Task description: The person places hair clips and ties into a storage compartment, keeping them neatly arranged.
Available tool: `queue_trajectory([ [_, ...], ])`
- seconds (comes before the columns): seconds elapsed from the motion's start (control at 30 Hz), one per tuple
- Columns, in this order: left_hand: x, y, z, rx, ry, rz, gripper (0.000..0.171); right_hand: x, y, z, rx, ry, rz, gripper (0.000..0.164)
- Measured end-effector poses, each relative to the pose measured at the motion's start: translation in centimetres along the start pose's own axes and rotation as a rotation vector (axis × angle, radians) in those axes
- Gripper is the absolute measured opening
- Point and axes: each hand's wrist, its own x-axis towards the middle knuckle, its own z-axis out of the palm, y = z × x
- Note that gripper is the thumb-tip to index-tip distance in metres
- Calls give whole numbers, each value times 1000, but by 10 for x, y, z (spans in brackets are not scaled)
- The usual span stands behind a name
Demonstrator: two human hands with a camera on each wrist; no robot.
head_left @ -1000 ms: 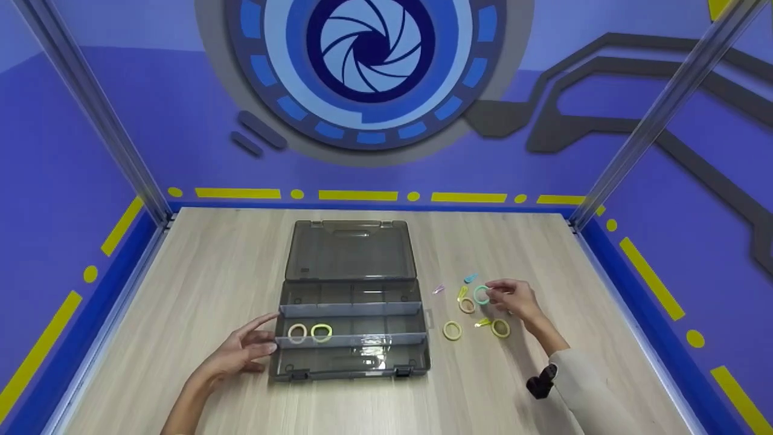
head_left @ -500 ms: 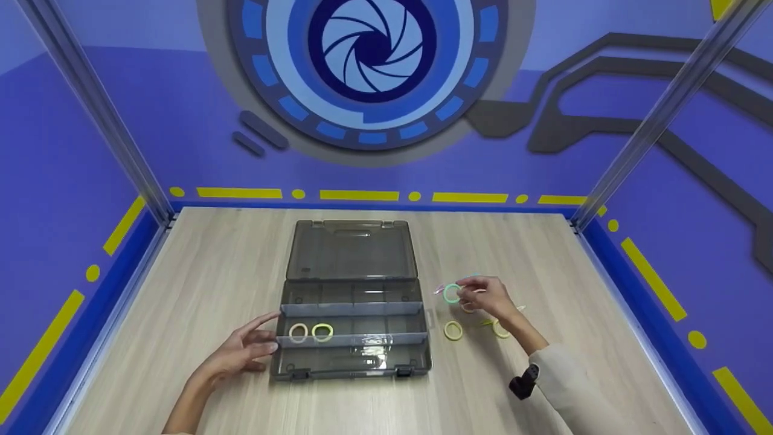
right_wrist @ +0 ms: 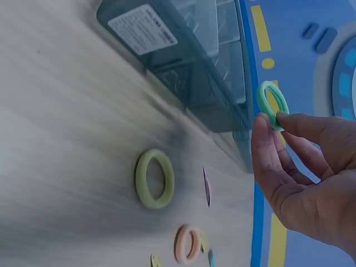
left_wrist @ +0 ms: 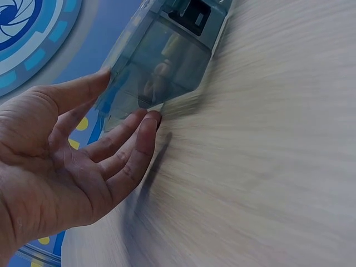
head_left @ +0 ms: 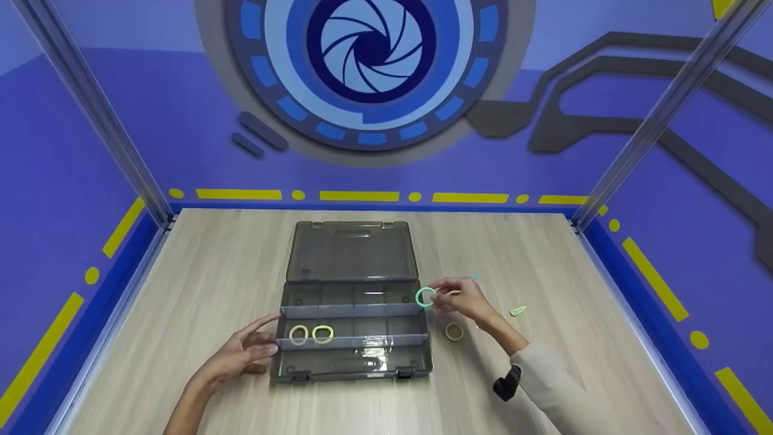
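Between thumb and fingers, my right hand [head_left: 462, 299] pinches a mint green hair tie [head_left: 418, 296] at the right wall of a smoky clear divided box [head_left: 350, 362]. The right wrist view shows that hair tie [right_wrist: 267, 89] held upright, with the hand [right_wrist: 317, 178] beyond the box's end. My left hand [head_left: 235, 353] touches the left side of the box with relaxed fingertips. A peach hair tie [head_left: 291, 334] and a yellow hair tie [head_left: 331, 334] stand in the middle row of the box, at its left end.
The box lid [head_left: 352, 251] lies folded back. Right of the box are an olive-yellow hair tie [head_left: 447, 336], a pale green snap clip [head_left: 518, 311] and a blue clip [head_left: 475, 277]. The right wrist view adds a peach hair tie [right_wrist: 181, 247] and a pink clip [right_wrist: 207, 186].
My right hand has carried the mint hair tie leftward, from among the loose hair ties to the box's right edge. The left hand has stayed at the box's left side.
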Motion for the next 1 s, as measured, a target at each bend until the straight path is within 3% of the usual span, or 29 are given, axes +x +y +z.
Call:
queue_trajectory([
  [0.67,0,-1,-1,-18,-6,-2,79,11,-14,62,93,-151,-49,28],
  [1.0,0,-2,-2,-32,-23,22,78,18,-16,100,83,-135,-69,21],
])
